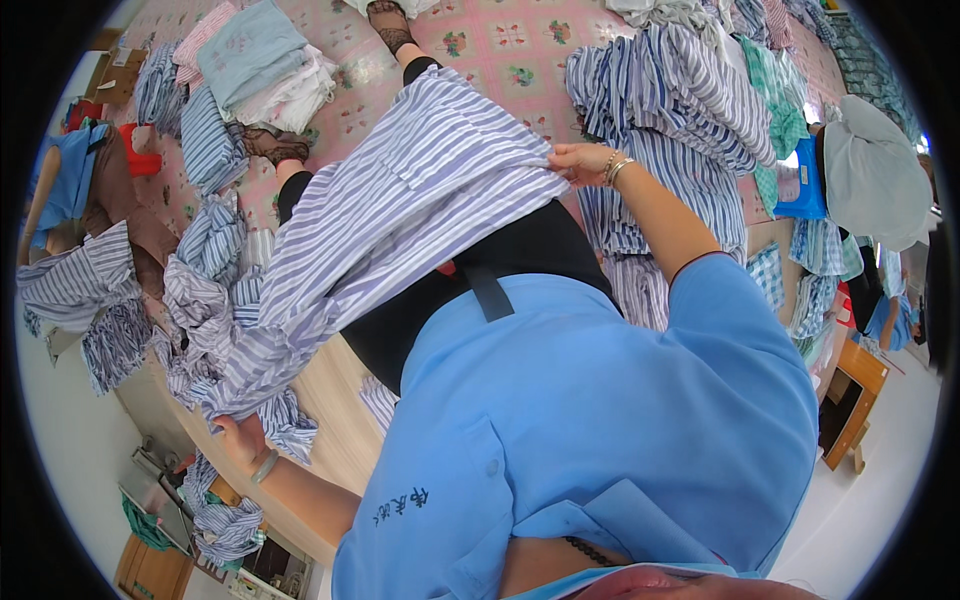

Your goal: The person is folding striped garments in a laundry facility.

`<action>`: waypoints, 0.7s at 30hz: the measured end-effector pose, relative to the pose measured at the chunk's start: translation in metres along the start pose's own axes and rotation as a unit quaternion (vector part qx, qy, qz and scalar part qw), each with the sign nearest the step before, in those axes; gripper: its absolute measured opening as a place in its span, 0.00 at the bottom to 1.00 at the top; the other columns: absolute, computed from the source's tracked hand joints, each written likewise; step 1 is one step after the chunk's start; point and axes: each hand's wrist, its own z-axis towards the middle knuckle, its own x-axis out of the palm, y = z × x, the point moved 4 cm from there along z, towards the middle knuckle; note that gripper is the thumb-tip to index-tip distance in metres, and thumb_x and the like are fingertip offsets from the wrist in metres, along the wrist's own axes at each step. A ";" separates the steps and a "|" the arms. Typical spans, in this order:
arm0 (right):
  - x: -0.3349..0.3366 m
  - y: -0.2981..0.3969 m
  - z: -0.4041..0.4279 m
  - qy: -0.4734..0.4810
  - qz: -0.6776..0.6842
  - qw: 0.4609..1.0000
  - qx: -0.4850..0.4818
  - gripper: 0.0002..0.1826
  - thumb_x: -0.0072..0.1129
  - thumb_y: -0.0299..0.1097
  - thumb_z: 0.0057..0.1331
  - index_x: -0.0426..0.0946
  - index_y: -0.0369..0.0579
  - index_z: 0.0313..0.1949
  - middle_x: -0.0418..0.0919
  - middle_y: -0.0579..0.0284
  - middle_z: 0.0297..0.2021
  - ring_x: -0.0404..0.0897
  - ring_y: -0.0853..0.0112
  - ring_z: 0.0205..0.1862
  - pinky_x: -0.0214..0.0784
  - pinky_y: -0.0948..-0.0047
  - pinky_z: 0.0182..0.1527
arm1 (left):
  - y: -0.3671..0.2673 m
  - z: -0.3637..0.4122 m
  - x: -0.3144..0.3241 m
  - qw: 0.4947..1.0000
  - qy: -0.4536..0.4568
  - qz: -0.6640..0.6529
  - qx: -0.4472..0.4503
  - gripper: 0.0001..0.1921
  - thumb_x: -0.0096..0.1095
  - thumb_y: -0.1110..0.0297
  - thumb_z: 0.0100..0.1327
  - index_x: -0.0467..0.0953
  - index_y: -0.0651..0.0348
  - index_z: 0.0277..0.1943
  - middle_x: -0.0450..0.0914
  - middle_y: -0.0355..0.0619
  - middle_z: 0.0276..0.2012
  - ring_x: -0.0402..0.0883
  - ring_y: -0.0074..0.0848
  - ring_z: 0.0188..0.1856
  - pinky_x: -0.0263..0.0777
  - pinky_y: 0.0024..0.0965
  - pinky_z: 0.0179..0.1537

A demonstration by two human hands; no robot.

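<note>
A purple-and-white striped shirt (420, 172) with a patch pocket is spread across my lap and legs. My right hand (581, 163), with bracelets at the wrist, pinches one edge of it between thumb and fingers. At the lower left, my left hand (241, 442), below a pale bangle, grips the end of the shirt's sleeve (270, 352). The sleeve is stretched out toward that hand and the cloth has creases between the two hands. Crumpled striped garments (281, 424) lie just beside my left hand. Part of the shirt's underside is hidden in its folds.
Tall stacks of folded striped clothes (667, 97) stand at my right. Folded garments (251, 56) are piled at the upper left over a pink patterned cover (502, 37). A blue plastic stool (801, 180) is at right. Another person (71, 172) sits at far left with striped cloth.
</note>
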 end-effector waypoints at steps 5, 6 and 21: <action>0.031 0.070 -0.074 -0.055 0.052 0.974 -0.215 0.13 0.52 0.33 0.63 0.72 0.40 0.44 0.76 0.63 0.40 0.73 0.75 0.42 0.63 0.74 0.48 | -0.029 -0.017 -0.003 0.994 -0.072 0.073 0.026 0.43 0.47 0.38 0.56 0.47 0.61 0.65 0.48 0.50 0.66 0.49 0.41 0.66 0.42 0.45 0.65; 0.037 0.089 -0.111 -0.066 0.016 0.968 -0.242 0.14 0.52 0.34 0.63 0.71 0.40 0.45 0.76 0.63 0.39 0.73 0.76 0.42 0.63 0.76 0.48 | -0.043 -0.022 -0.004 0.991 -0.113 0.055 0.048 0.44 0.48 0.37 0.55 0.49 0.62 0.64 0.50 0.50 0.66 0.50 0.41 0.66 0.42 0.45 0.65; 0.041 0.317 -0.208 -0.062 -0.089 0.878 -0.467 0.11 0.52 0.38 0.64 0.73 0.47 0.41 0.74 0.70 0.40 0.69 0.79 0.40 0.61 0.75 0.47 | -0.169 0.095 0.040 0.987 -0.071 -0.094 0.109 0.23 0.52 0.56 0.64 0.65 0.66 0.54 0.70 0.46 0.53 0.68 0.31 0.56 0.59 0.37 0.58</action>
